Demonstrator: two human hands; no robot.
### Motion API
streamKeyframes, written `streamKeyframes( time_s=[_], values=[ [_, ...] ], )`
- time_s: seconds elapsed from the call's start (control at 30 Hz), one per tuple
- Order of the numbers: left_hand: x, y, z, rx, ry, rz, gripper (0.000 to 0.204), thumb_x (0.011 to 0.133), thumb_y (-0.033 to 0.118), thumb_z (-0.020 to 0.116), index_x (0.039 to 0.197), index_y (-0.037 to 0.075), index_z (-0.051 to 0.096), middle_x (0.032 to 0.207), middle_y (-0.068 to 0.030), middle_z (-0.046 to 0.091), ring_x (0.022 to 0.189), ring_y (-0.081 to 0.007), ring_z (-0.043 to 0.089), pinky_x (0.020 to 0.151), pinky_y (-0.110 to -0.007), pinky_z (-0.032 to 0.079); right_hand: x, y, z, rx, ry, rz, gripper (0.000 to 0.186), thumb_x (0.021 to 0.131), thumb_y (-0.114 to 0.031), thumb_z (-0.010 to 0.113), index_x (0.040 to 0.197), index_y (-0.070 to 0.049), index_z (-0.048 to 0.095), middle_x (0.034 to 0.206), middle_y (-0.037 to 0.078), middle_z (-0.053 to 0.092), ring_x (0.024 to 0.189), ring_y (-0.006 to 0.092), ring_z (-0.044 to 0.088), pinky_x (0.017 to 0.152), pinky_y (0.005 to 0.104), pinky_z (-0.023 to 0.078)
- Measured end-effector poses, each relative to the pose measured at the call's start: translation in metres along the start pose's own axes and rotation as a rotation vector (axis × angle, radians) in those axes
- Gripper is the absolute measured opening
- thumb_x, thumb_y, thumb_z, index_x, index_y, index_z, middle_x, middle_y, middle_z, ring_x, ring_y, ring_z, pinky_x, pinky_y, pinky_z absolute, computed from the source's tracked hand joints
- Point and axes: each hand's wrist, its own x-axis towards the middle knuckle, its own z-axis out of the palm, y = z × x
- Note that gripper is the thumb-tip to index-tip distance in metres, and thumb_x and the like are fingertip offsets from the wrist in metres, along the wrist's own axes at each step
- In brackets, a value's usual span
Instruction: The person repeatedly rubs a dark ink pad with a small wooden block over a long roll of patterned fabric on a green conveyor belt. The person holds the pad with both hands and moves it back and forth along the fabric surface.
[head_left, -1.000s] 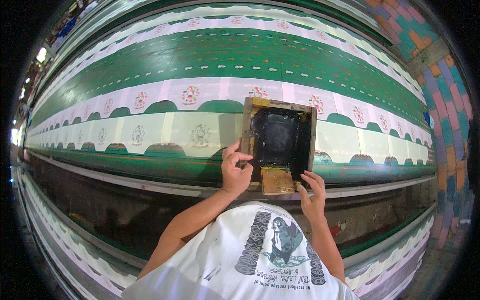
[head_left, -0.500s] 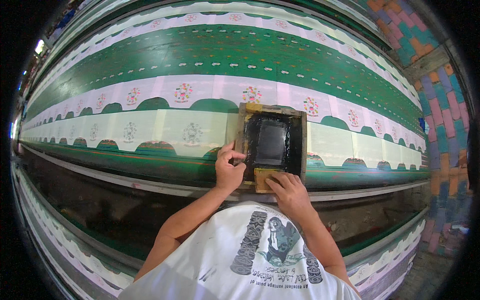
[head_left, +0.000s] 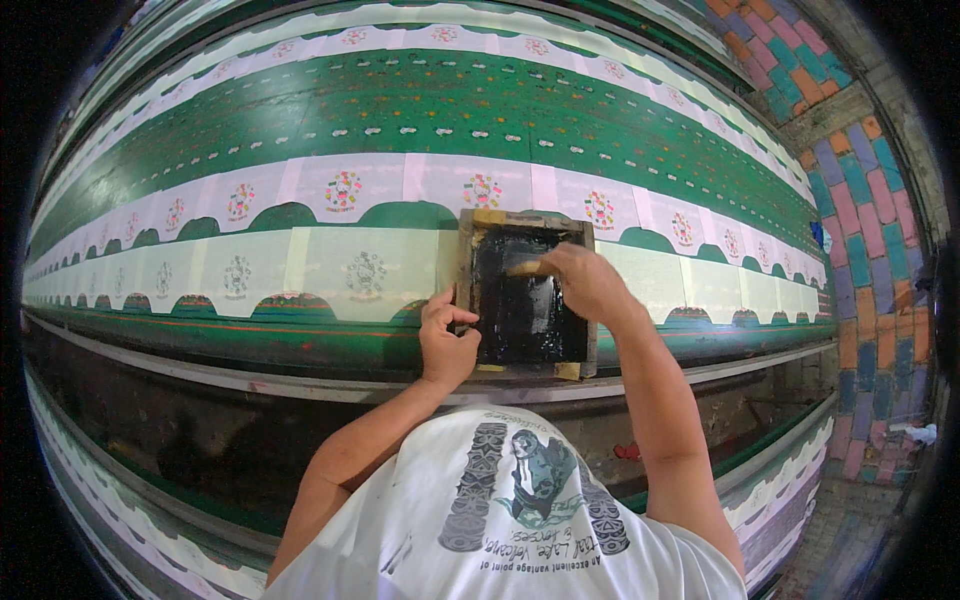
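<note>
A wooden screen-printing frame (head_left: 466, 255) with dark ink on its mesh lies over the row of pale yellowish cloth pieces (head_left: 330, 262). My left hand (head_left: 447, 345) is closed at the frame's left side, thumb and fingers bent in at its edge. Inside the frame, toward its far end, my right hand (head_left: 592, 284) grips a squeegee (head_left: 522, 268); it is slightly blurred and mostly covered by the fingers. Wet black ink glistens on the mesh nearer to me. Grey outline prints show on the cloth to the left of the frame.
Beyond runs a row of white-pink cloths (head_left: 440, 180) with coloured round prints, on a long green table (head_left: 300, 110). A pale rail (head_left: 300, 385) follows the table's near edge. Another table of cloths (head_left: 150, 510) lies behind me at the left. Coloured paving (head_left: 860, 220) is at the right.
My right hand has pushed the squeegee from the frame's near end to its far part. My left hand stays at the frame's left side. The whole view has shifted slightly.
</note>
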Motion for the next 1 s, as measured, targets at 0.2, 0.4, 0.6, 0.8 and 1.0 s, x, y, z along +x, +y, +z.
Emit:
streamKeyframes(
  time_s=[0.2, 0.4, 0.6, 0.8, 1.0],
  values=[
    [-0.001, -0.003, -0.002, 0.04, -0.028, 0.0, 0.019, 0.078, -0.007, 0.076, 0.092, 0.006, 0.079, 0.156, -0.0298, 0.062, 0.151, -0.0438, 0.055, 0.126, -0.048, 0.042, 0.039, 0.015, 0.005, -0.037, 0.113, 0.019, 0.04, 0.088, 0.006, 0.063, 0.122, -0.006, 0.08, 0.119, 0.019, 0.078, 0.113, 0.044, 0.075, 0.101, 0.0529, 0.06],
    [0.0, 0.006, -0.004, 0.052, -0.031, 0.045, 0.019, 0.079, -0.009, 0.074, 0.091, 0.005, 0.078, 0.157, -0.0297, 0.062, 0.149, -0.0444, 0.055, 0.123, -0.049, 0.044, 0.011, -0.005, 0.012, -0.062, 0.084, -0.023, 0.048, 0.085, 0.008, 0.066, 0.128, -0.006, 0.08, 0.116, 0.02, 0.078, 0.111, 0.0451, 0.074, 0.097, 0.0528, 0.06],
    [0.001, 0.0, -0.005, 0.09, -0.078, 0.098, 0.023, 0.079, -0.008, 0.077, 0.097, 0.007, 0.077, 0.157, -0.0354, 0.059, 0.154, -0.0452, 0.053, 0.128, -0.051, 0.039, -0.053, -0.043, 0.032, -0.094, 0.094, -0.029, 0.046, 0.087, 0.002, 0.07, 0.128, -0.013, 0.083, 0.109, 0.013, 0.076, 0.105, 0.0368, 0.075, 0.095, 0.0493, 0.06],
    [0.001, 0.003, -0.002, 0.054, -0.027, 0.093, 0.023, 0.076, -0.01, 0.073, 0.093, 0.006, 0.076, 0.154, -0.029, 0.063, 0.144, -0.0459, 0.057, 0.124, -0.049, 0.042, -0.1, -0.084, 0.038, -0.091, 0.052, 0.025, 0.05, 0.081, 0.005, 0.072, 0.128, -0.008, 0.082, 0.118, 0.012, 0.077, 0.11, 0.0368, 0.073, 0.103, 0.0491, 0.058],
    [0.001, 0.001, 0.001, 0.03, -0.009, 0.071, 0.022, 0.078, -0.008, 0.075, 0.093, 0.007, 0.077, 0.154, -0.03, 0.063, 0.145, -0.0452, 0.058, 0.123, -0.05, 0.045, -0.127, -0.091, 0.047, -0.017, -0.02, 0.086, 0.054, 0.079, -0.002, 0.082, 0.133, -0.01, 0.08, 0.135, 0.011, 0.072, 0.129, 0.0389, 0.065, 0.11, 0.0506, 0.055]
  ],
)
